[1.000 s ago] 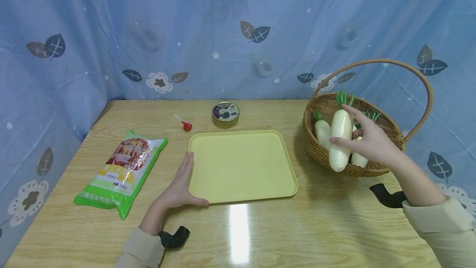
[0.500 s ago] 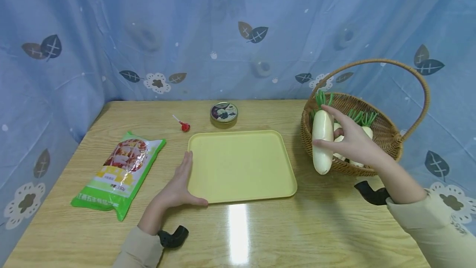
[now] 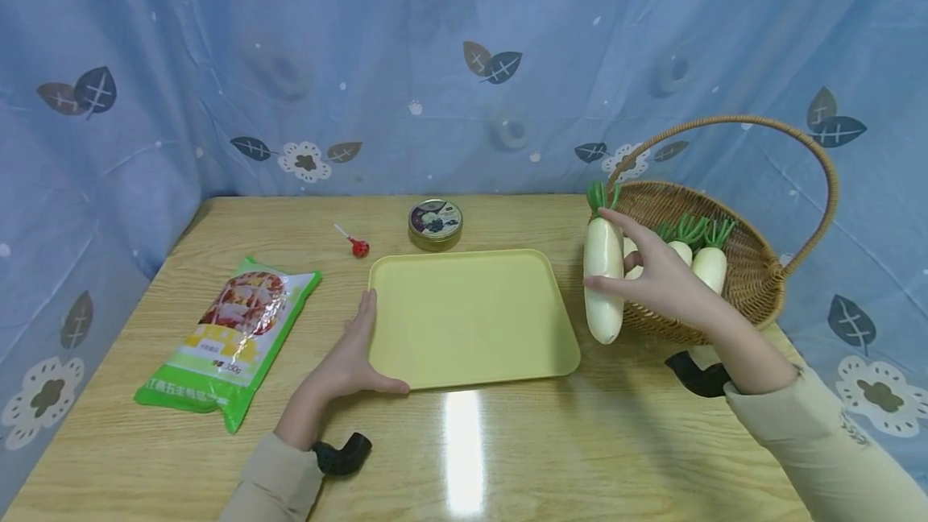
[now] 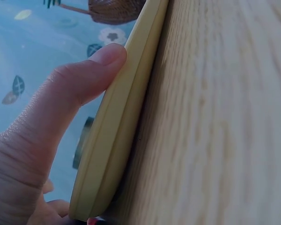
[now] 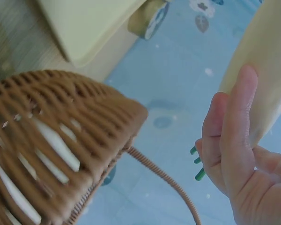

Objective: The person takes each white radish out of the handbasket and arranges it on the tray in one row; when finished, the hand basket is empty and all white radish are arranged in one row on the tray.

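In the head view my right hand (image 3: 663, 280) grips a white radish (image 3: 603, 288) with green stems, thumb on one side and fingers on the other. The radish hangs upright with its stems up, in front of the left rim of the wicker basket (image 3: 757, 264). More white radishes (image 3: 709, 268) lie in that basket. My left hand (image 3: 351, 361) touches the near left corner of a yellow tray (image 3: 471, 321), its fingers straight along the left edge. In the left wrist view the thumb (image 4: 84, 77) rests against the tray's rim (image 4: 113, 136).
Left of the tray lies a green and white food bag (image 3: 232, 337). A red lollipop (image 3: 358, 247) and a round tin (image 3: 435, 224) sit behind the tray. The basket's tall handle (image 3: 819, 155) arches up at the right. A blue curtain (image 3: 435, 39) backs the wooden table (image 3: 551, 457).
My right hand has carried the radish leftward, from over the basket to its left rim. The tray has shifted slightly away from me at its near edge, with my left hand still on its corner.
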{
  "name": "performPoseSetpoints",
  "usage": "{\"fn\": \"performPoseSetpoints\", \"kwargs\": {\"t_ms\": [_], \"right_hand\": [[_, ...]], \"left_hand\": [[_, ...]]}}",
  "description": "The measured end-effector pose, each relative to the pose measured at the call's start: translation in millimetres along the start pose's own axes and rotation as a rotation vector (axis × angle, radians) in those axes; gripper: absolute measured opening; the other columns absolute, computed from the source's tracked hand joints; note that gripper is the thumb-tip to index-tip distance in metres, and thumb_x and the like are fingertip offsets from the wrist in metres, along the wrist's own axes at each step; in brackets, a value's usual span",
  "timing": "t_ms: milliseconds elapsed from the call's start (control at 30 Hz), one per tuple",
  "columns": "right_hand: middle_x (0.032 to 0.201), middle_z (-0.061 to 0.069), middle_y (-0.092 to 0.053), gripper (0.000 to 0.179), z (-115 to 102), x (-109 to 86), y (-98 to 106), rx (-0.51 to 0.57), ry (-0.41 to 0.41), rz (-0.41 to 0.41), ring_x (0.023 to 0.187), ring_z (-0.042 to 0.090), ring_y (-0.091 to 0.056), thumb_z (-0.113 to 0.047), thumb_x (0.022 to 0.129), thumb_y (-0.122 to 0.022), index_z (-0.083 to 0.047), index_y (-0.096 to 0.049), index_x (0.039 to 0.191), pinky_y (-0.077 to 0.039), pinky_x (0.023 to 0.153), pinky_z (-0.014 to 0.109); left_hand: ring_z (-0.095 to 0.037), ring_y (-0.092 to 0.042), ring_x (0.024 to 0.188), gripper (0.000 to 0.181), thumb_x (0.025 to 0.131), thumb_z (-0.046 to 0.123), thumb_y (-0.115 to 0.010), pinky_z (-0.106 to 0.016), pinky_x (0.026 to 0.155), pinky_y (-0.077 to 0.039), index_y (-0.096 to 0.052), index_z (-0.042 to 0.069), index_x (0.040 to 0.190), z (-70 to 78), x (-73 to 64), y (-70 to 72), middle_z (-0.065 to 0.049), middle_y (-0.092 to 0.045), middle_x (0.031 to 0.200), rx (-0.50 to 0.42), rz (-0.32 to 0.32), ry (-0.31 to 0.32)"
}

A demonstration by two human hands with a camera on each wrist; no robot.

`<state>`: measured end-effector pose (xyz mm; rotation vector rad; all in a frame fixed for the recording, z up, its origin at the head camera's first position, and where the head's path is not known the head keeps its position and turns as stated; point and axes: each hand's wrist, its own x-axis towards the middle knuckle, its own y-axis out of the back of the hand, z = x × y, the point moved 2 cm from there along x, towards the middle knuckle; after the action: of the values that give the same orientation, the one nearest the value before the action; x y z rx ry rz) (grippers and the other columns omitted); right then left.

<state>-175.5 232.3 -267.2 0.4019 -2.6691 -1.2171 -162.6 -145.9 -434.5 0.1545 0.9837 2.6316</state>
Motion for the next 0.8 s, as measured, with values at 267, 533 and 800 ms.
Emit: {"fn": "performPoseSetpoints", "kwargs": {"t_ms": [267,533,800], "right_hand": [[0.137,0.015,-0.035,0.086,-5.7,8.2,-11.4,0.012,0.048,-0.008,0.06,0.016,-0.052,-0.028,0.08,-0.071,-0.017,-0.019,0.147,-0.043,0.045,0.028],[0.059,0.003,-0.043,0.084,-7.3,14.5,-23.2,0.008,0.084,-0.02,0.044,0.012,-0.034,-0.026,0.08,-0.071,-0.014,-0.021,0.146,-0.035,0.041,0.026],[0.107,0.01,-0.05,0.087,-7.0,19.9,-38.7,0.026,0.084,-0.042,0.052,0.016,-0.047,-0.03,0.077,-0.073,-0.016,-0.021,0.146,-0.042,0.049,0.028]], "left_hand": [[-0.032,0.005,0.137,0.145,0.048,0.046,-0.088,-0.054,0.108,-0.005,0.014,0.008,0.144,-1.8,0.8,-1.4,-0.018,0.013,0.15,-0.015,0.004,0.004],[-0.035,0.005,0.136,0.144,0.049,0.044,-0.088,-0.054,0.107,-0.006,0.014,0.007,0.144,-1.5,-0.4,-1.8,-0.018,0.014,0.15,-0.026,0.005,-0.017],[-0.039,0.008,0.135,0.141,0.052,0.043,-0.087,-0.057,0.106,-0.005,0.015,0.009,0.145,-2.5,-0.9,-2.2,-0.017,0.019,0.149,-0.037,-0.014,-0.025]]}}
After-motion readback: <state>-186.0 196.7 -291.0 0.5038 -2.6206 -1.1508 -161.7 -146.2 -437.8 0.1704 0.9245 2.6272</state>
